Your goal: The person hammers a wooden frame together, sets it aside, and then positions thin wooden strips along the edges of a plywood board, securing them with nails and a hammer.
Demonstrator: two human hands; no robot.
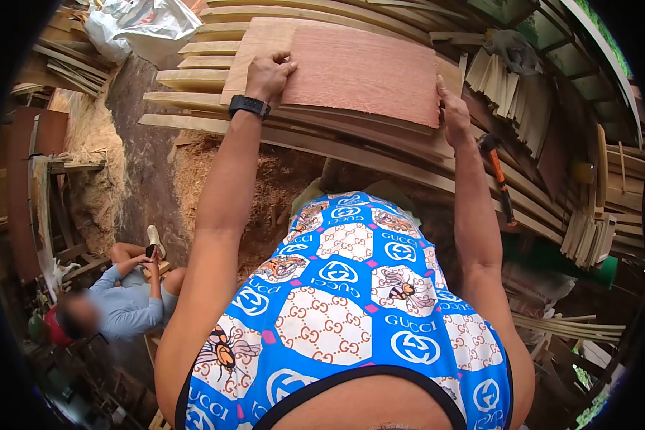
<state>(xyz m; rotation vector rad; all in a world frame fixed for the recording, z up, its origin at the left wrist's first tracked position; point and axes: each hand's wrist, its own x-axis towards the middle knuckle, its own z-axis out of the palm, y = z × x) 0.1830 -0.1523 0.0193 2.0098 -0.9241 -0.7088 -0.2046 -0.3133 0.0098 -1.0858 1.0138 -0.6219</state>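
A reddish rectangular wood panel (362, 72) lies over a paler board (258, 43) on a row of long planks. At the panel's left edge is my left hand (270, 75), its fingers curled closed on that edge, with a black watch on the wrist. My right hand (453, 118) is at the panel's right edge, thumb and fingers pinched around it near the lower corner. The undersides of both hands' grips are partly hidden.
A hammer (498, 175) with an orange and black handle rests on the planks (365, 154) right of my right forearm. Thin wood strips (505, 89) are stacked at the right. At the lower left sits another person (132, 301). A white plastic bag (140, 25) is at the upper left.
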